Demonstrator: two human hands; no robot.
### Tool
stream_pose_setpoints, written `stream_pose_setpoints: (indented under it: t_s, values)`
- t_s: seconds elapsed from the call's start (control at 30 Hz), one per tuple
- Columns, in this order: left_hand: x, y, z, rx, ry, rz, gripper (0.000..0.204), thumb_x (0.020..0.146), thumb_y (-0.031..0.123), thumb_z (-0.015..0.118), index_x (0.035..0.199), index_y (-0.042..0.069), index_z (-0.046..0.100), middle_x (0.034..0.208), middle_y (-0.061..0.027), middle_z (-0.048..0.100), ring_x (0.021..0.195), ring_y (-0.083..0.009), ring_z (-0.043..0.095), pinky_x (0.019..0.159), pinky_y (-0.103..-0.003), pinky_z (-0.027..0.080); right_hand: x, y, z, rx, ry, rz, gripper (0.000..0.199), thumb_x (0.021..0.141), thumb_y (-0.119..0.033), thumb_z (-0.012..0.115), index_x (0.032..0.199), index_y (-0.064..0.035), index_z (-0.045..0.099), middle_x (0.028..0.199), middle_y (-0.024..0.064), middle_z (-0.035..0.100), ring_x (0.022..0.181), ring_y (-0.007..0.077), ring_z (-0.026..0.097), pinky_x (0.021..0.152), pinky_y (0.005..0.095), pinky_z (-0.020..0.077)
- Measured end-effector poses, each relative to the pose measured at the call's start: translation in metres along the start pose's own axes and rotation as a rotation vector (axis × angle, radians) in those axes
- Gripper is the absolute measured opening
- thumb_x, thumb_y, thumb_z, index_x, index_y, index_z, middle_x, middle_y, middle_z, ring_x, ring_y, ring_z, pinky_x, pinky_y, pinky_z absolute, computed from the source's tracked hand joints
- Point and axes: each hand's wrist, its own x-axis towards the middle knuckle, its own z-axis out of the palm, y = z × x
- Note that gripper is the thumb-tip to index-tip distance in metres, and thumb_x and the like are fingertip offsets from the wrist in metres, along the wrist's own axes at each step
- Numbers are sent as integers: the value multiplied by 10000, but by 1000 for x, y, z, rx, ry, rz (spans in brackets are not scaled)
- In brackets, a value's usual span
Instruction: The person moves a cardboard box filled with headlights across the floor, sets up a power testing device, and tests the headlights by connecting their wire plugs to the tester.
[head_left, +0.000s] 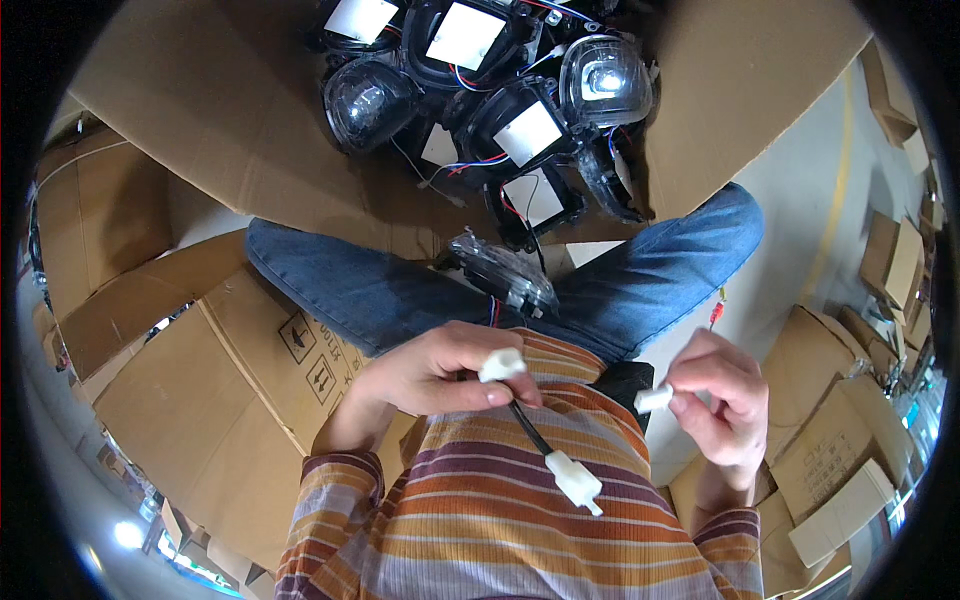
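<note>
Above my lap, my left hand [440,368] pinches a white plastic connector [502,365] between thumb and fingers. A short black cable [531,428] runs from it down to a second white connector [574,482], which hangs in front of my striped shirt. To the right, my right hand [722,395] grips a small white connector [653,399] between thumb and fingertips, apart from the left hand's piece. A small red piece [717,313] shows just above my right hand. Beyond my hands, a lamp unit [505,272] with a clear lens rests between my legs, red and blue wires below it.
Ahead stands a large open cardboard box [230,100] holding several black lamp units [520,128] with clear lenses, white labels and loose wires. More cardboard [190,390] lies on the left. Several boxes [830,430] stand at the right, near a yellow floor line [832,215].
</note>
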Motion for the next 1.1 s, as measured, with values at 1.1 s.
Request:
stream_pose_setpoints:
  t_s: [1.1]
  values:
    - [-17,4,3,78,251,-94,190,807,135,473,678,5,524,618,-41,512,557,-149,442,534,-261,344,16,-7,14,-205,-99,-115,153,574,18,627,671,-38,523,550,33,444,468,151,414,395,269,319]
